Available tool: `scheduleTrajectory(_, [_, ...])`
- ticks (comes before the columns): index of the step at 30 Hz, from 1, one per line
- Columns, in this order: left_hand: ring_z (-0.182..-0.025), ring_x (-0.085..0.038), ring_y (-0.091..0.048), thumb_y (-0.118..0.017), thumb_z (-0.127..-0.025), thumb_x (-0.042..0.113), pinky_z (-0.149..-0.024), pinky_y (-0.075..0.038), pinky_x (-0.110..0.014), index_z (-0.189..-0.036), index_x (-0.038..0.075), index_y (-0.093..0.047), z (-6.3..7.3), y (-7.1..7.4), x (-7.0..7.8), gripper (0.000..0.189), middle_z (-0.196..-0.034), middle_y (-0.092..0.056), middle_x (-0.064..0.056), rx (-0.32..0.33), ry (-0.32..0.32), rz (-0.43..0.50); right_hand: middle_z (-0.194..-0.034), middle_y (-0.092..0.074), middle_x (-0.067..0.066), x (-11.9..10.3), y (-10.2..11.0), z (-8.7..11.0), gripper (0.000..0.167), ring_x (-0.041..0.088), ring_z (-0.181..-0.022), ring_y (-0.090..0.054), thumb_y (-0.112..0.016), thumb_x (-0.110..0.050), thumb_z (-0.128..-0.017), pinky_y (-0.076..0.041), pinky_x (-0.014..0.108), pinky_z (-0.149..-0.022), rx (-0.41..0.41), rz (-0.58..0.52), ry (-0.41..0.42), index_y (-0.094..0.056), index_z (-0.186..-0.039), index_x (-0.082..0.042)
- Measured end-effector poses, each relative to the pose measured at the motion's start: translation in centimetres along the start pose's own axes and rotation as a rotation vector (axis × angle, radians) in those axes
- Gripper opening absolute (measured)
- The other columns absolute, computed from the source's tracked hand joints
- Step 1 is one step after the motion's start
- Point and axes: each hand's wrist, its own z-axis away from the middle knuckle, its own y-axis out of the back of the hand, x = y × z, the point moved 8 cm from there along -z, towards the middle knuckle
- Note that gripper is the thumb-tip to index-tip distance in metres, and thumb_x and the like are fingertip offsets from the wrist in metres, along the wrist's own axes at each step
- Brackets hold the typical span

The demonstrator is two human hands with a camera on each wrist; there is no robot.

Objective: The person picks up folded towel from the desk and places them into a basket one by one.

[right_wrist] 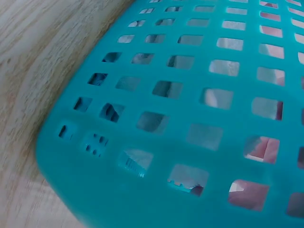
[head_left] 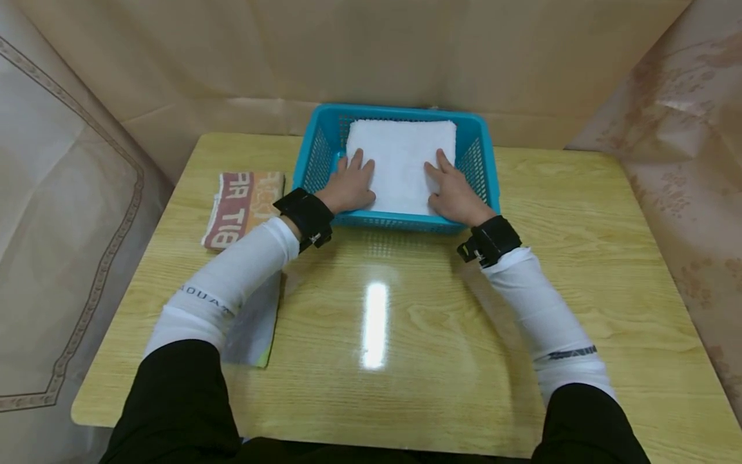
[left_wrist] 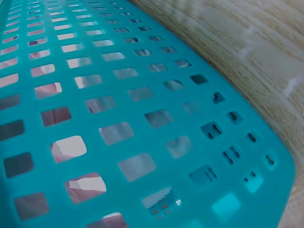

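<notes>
A folded white towel (head_left: 400, 167) lies inside a blue plastic basket (head_left: 400, 223) with pierced walls. My left hand (head_left: 348, 185) reaches over the basket's near rim and rests on the towel's left side, fingers spread. On the towel's right side rests my right hand (head_left: 455, 193), its fingers likewise extended. Both wrist views are filled by the basket's perforated wall, the left one showing its turquoise lattice (left_wrist: 109, 90) and the right one its rounded corner (right_wrist: 95, 156). Through the holes, bits of hand and white cloth show.
A folded red and orange patterned cloth (head_left: 243, 203) with lettering lies left of the basket. Nearer, a greyish flat item (head_left: 253, 328) is partly hidden under the left forearm. The wooden table (head_left: 440, 361) ends at a draped beige backdrop (head_left: 406, 51) behind the basket.
</notes>
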Motion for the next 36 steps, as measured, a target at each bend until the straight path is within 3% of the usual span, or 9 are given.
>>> scheduleTrajectory(4, [-0.148,-0.049,0.0,-0.045,-0.097,0.016,-0.118,-0.013,-0.06,-0.159,0.005,-0.016,0.1,0.0,0.0,0.069,-0.165,0.003,-0.021,-0.015,-0.007,-0.006,-0.165,0.01,0.014,0.0,0.0,0.0,0.069,0.032,-0.152,0.001,-0.046,0.001,-0.095,-0.012,0.048,-0.121,0.001,-0.003,-0.003,-0.019,-0.157,-0.002])
scheduleTrajectory(11, [-0.148,-0.05,0.0,-0.042,-0.099,0.016,-0.118,-0.014,-0.058,-0.159,0.005,-0.015,-0.1,-0.3,0.9,0.067,-0.165,0.002,-0.022,-0.045,-0.041,-0.018,-0.165,0.007,0.019,0.8,0.0,0.5,0.069,0.035,-0.152,-0.001,-0.046,0.0,-0.093,-0.014,0.048,-0.12,0.012,-0.002,-0.01,-0.019,-0.157,0.001])
scheduleTrajectory(21, [-0.147,-0.049,-0.005,-0.045,-0.098,0.016,-0.117,-0.019,-0.057,-0.157,0.003,-0.023,-0.5,-0.2,0.9,0.063,-0.163,-0.003,-0.025,-0.01,-0.028,-0.029,-0.165,0.006,0.017,1.1,0.0,0.4,0.069,0.034,-0.152,-0.002,-0.047,-0.002,-0.093,-0.017,0.049,-0.119,0.023,-0.038,-0.013,-0.02,-0.157,-0.001])
scheduleTrajectory(28, [-0.146,-0.049,-0.012,-0.046,-0.098,0.015,-0.116,-0.023,-0.056,-0.155,0.003,-0.026,-0.4,-0.3,0.8,0.062,-0.162,-0.007,-0.026,-0.004,-0.02,-0.026,-0.166,0.009,0.012,1.2,-0.1,0.2,0.068,0.031,-0.152,0.002,-0.045,-0.003,-0.095,-0.013,0.049,-0.12,0.002,-0.044,-0.036,-0.018,-0.158,-0.004])
scheduleTrajectory(36, [-0.146,-0.05,-0.011,-0.046,-0.097,0.015,-0.116,-0.022,-0.057,-0.155,0.002,-0.026,-0.3,-0.9,0.7,0.062,-0.162,-0.006,-0.026,-0.016,-0.033,-0.018,-0.166,0.009,0.01,1.6,-0.7,0.4,0.068,0.03,-0.152,0.001,-0.047,-0.004,-0.096,-0.017,0.049,-0.119,0.002,-0.063,-0.059,-0.019,-0.158,-0.005])
